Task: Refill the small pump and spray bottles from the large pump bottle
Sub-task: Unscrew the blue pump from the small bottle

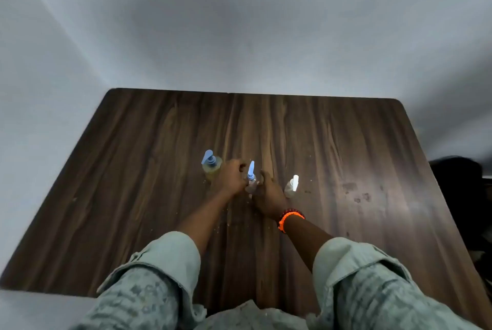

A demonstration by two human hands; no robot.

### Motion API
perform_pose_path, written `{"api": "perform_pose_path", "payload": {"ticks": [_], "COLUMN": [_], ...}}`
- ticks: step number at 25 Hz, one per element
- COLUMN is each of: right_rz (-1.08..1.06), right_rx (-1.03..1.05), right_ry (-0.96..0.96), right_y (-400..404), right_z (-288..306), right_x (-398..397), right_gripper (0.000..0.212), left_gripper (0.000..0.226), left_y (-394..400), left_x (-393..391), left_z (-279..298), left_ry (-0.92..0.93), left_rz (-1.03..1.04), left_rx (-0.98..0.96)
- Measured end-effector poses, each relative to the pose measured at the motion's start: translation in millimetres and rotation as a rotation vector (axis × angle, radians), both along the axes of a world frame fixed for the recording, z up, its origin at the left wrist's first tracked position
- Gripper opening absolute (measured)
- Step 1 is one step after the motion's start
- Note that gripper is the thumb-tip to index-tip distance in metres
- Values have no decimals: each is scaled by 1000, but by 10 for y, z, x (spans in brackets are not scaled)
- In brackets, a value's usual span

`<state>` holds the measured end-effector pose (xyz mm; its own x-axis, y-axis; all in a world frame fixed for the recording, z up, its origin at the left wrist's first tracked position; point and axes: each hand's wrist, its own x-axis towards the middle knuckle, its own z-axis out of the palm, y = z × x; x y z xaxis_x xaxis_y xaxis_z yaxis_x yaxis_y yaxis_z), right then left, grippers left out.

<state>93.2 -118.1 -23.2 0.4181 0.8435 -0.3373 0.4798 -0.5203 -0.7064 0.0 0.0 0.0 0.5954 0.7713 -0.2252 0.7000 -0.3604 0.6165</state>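
Small pump bottle (251, 181) standing upright near the middle of the dark wood table (332, 143), taken as the landmark; blue pump head still seated on its neck, nozzle aimed away. Left hand (231, 176) pressed against its left side, fingers curled toward the neck, probably steadying or gripping it, though the actual contact is blurred and cannot be told for sure. Right hand (269, 192) close against its right side, fingers loosely bent and partly spread, apparently bracing the body; whether anything is truly gripped cannot be told. Likely a two-handed hold so one hand can steady the bottle while the other unscrews the pump. Large pump bottle (211, 167), yellowish liquid inside and blue pump on top, just left of the landmark and behind the left hand, within reach as the source. Spray bottle (292, 185), pale with a white top, near on the right, untouched and awaiting its turn. Orange bracelet (286, 219) on the right wrist. Refilling seemingly not yet begun.
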Motion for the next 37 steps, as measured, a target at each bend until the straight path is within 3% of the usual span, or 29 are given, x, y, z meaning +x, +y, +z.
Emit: {"api": "perform_pose_path", "payload": {"ticks": [6, 11, 14, 19, 26, 30, 32, 35, 37], "right_rz": [-80, -41, -6, -7, 11, 42, 73, -56, -124], "right_rx": [108, 137, 159, 213, 216, 270, 306, 334, 281], "right_ry": [98, 94, 82, 42, -11, -14, 14, 89, 76], "right_y": [117, 139, 27, -267, -516, -593, -628, -635, -636], "right_z": [-70, -80, -53, -43, 77, 150, 197, 266, 277], "right_x": [51, -45, -130, -326, -546, -630, -656, -626, -545], "right_gripper": [31, 26, 33, 41, 28, 31, 26, 23, 25], "left_gripper": [23, 22, 22, 17, 6, 19, 20, 22, 29], "left_y": [14, -2, -127, -490, -834, -826, -831, -780, -726], "left_x": [-47, -256, -387, -558, -676, -697, -722, -729, -747], "left_z": [-145, -210, -228, -215, -232, -262, -265, -197, -147], "left_ry": [-16, -134, -261, -364, -488, -518, -560, -660, -695], "left_rz": [-99, -164, -71, -7, 171, 345, 395, 343, 305], "left_rx": [5, -24, -155, -90, -188, -224, -309, -606, -689]}}
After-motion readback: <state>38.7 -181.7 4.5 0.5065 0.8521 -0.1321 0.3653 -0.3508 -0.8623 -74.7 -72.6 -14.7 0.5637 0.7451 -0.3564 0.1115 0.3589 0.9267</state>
